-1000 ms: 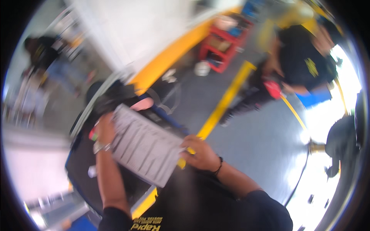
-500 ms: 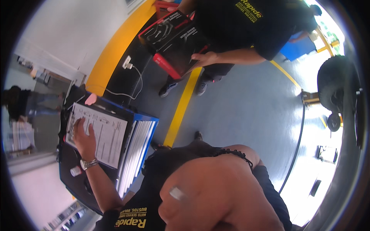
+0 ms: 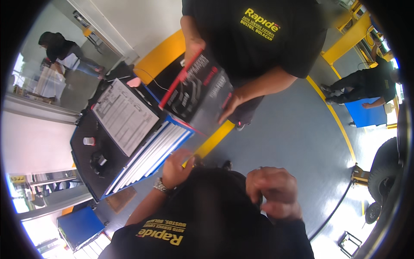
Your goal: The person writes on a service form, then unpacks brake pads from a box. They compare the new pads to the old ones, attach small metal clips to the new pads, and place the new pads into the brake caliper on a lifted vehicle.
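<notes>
Lifted off the flat paper sheet (image 3: pixel 125 116) since the earlier frame, the left hand (image 3: pixel 177 167) extends open beside the ridged cabinet (image 3: pixel 148 151); the right hand (image 3: pixel 274 192) curls, blurred, its grip indiscernible. Ahead, co-worker's hands (image 3: pixel 230 106) hold a black-and-red rectangular box (image 3: pixel 200 93).

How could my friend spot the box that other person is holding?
Look for the co-worker in a black shirt, top middle. Between that person's hands, just right of the drawer cabinet, is the box. Its black face and red edges set it apart from the blue-edged cabinet.
</notes>
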The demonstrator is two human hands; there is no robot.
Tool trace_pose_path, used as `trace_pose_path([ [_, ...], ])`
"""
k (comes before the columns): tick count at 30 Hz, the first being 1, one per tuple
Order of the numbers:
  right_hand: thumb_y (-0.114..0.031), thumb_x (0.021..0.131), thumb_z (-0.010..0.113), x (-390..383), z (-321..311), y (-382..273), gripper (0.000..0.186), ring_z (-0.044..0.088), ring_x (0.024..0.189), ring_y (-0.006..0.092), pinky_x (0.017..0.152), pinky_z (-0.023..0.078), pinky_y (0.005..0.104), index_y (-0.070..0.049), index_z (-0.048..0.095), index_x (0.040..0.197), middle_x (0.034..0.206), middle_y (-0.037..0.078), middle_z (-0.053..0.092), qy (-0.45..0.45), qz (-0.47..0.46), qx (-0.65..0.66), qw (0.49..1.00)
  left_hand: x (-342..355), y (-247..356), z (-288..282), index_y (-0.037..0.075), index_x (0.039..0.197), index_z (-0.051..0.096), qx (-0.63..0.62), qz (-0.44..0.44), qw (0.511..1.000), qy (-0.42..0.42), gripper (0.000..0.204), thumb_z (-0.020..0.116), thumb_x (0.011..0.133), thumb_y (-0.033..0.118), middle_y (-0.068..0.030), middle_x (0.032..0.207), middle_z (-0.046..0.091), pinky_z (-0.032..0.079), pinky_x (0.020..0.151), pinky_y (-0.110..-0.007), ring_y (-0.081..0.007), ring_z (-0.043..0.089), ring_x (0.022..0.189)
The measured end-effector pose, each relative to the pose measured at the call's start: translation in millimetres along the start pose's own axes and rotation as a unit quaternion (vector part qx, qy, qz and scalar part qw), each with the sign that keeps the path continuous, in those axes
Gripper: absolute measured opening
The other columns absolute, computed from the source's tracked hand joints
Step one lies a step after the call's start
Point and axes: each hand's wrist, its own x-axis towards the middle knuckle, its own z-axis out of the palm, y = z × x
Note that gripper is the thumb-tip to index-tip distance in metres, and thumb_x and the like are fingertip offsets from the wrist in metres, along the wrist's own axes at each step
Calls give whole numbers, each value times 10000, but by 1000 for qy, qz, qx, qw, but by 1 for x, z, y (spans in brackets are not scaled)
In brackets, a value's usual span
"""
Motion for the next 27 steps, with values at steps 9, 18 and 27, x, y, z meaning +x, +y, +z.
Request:
trace_pose_path([
  [9, 4, 923, 573, -121, 7, 132, 250, 552, 739, 86, 670, 456, 238, 27, 645, 1161, 861, 22, 611, 310, 312, -152, 885, 29, 15, -43, 9, 950, 663, -69, 60, 988, 125, 159, 668, 812, -70, -149, 912, 686, 554, 703, -361, -330, 697, 807],
  [18, -25, 947, 596, -163, 23, 137, 189, 558, 742, 80, 687, 469, 242, 12, 665, 1120, 856, 9, 628, 382, 338, -184, 840, 28, 31, -45, 48, 961, 674, -71, 196, 972, 106, 223, 737, 774, -56, -96, 856, 659, 513, 600, -333, -255, 660, 718],
  [27, -45, 931, 632, -197, 40, 140, 180, 617, 841, 108, 770, 508, 280, 5, 684, 1096, 902, 23, 666, 404, 350, -236, 811, 92, 40, -45, 73, 967, 687, 117, 313, 940, 65, 189, 768, 796, 77, -72, 946, 651, 492, 761, -413, -302, 641, 878],
])
